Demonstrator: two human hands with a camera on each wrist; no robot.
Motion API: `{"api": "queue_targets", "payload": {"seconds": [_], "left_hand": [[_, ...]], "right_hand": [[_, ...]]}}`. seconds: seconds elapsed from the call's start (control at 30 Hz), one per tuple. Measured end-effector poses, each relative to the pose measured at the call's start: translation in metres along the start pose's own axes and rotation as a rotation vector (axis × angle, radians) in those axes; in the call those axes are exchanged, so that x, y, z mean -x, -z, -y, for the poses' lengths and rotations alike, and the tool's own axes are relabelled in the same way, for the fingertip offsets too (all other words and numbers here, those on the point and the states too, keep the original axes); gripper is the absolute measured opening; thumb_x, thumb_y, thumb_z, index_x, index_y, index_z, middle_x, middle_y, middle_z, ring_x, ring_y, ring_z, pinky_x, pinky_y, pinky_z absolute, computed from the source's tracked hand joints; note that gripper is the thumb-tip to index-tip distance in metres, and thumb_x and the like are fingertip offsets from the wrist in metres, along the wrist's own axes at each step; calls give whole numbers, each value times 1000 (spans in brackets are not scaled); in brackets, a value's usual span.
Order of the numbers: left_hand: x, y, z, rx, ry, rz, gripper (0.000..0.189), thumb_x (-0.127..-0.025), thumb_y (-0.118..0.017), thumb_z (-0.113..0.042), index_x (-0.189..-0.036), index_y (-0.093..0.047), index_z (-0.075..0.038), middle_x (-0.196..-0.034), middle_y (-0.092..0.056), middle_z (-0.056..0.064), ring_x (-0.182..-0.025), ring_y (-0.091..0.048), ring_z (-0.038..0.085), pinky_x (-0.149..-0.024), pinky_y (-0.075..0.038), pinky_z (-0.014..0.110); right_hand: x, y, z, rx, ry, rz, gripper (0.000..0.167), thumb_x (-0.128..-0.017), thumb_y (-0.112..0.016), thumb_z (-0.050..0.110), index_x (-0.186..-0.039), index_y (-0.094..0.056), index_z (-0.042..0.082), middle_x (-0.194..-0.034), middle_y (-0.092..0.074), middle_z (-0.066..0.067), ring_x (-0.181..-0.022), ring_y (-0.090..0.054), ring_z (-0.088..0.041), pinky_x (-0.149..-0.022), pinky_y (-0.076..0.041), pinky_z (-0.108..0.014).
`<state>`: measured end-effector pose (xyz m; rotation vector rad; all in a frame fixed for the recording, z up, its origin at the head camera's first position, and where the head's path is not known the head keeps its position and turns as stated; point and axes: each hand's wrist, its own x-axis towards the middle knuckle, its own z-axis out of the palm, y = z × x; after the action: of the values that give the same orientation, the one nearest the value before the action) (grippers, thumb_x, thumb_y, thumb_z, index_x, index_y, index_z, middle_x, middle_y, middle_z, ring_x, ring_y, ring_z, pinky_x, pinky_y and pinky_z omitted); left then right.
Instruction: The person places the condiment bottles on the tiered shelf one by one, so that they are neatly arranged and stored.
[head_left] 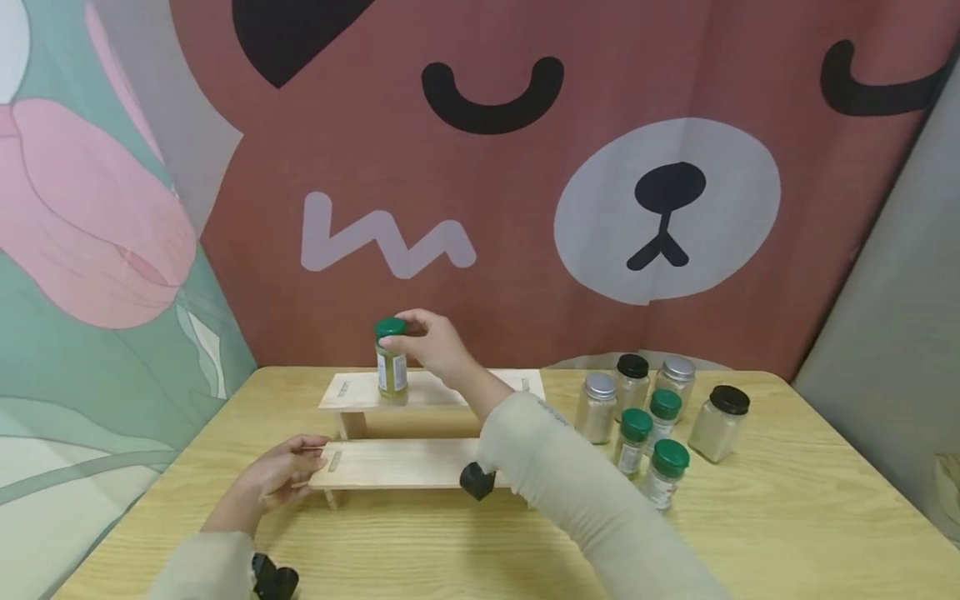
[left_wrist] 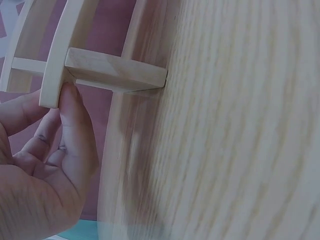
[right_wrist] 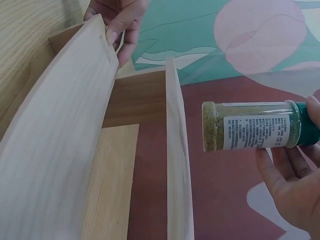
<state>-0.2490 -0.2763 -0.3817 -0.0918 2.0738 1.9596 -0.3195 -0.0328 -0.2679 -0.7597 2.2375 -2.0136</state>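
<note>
Between its fingers and thumb, my right hand holds a spice jar by its green lid. Greenish-yellow seasoning and a printed white label show through the clear jar. It is upright over the left part of the upper wooden shelf, and the right wrist view shows a gap between its base and that shelf. My left hand pinches the left end of the lower shelf; in the left wrist view the thumb and fingers clasp the board's end beside its leg.
Right of the rack, several jars stand upright on the wooden table: green-lidded ones, silver-lidded ones and black-lidded ones. A printed curtain hangs right behind the table's back edge.
</note>
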Motion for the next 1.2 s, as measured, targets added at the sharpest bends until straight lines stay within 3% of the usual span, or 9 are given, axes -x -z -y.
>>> {"api": "queue_targets", "payload": {"seconds": [0.3, 0.6, 0.77, 0.87, 1.0, 1.2], "left_hand": [[-2, 3, 0, -82, 11, -36, 36, -79, -56, -3, -113, -44, 1, -95, -43, 4, -74, -51, 14, -58, -41, 28], [-3, 3, -2, -23, 9, 24, 36, -79, -56, 0, -112, -43, 3, -92, -46, 3, -75, -54, 14, -62, -45, 30], [-3, 7, -2, -25, 17, 23, 36, -78, -57, -2, -111, -44, 0, -91, -46, 1, -75, -54, 14, -61, -43, 29], [-3, 8, -3, -48, 10, 37, 43, -78, -57, -4, -116, -38, 5, -94, -45, 1, -76, -54, 14, -61, -43, 29], [-3, 6, -3, -66, 9, 48, 51, -80, -57, -6, -121, -31, 7, -97, -44, 1, -77, -52, 13, -61, -42, 28], [-4, 4, -1, -27, 23, 49, 40, -79, -58, -5, -115, -41, 1, -94, -44, 1, -75, -53, 13, -60, -42, 26]], "right_hand": [[-20, -22, 3, 40, -25, 11, 33, -75, -67, 18, -104, -56, 8, -87, -57, 4, -80, -52, -8, -65, -44, -25], [-26, -37, -1, 71, -56, 28, 30, -74, -68, 18, -101, -57, 10, -82, -56, 4, -75, -53, -8, -63, -46, -27], [-27, -43, -4, 45, -50, 17, 33, -72, -69, 18, -102, -57, 9, -81, -55, 4, -73, -52, -7, -68, -47, -34], [-26, -45, -4, 46, -44, 7, 35, -72, -69, 18, -103, -57, 9, -82, -55, 5, -74, -52, -7, -71, -46, -35], [-25, -44, -5, 66, -67, -6, 37, -71, -71, 19, -103, -56, 10, -81, -55, 5, -75, -51, -7, -68, -45, -28], [-20, -38, -7, 47, -80, -23, 39, -70, -71, 16, -104, -54, 7, -86, -56, 4, -79, -51, -7, -66, -45, -24]]}}
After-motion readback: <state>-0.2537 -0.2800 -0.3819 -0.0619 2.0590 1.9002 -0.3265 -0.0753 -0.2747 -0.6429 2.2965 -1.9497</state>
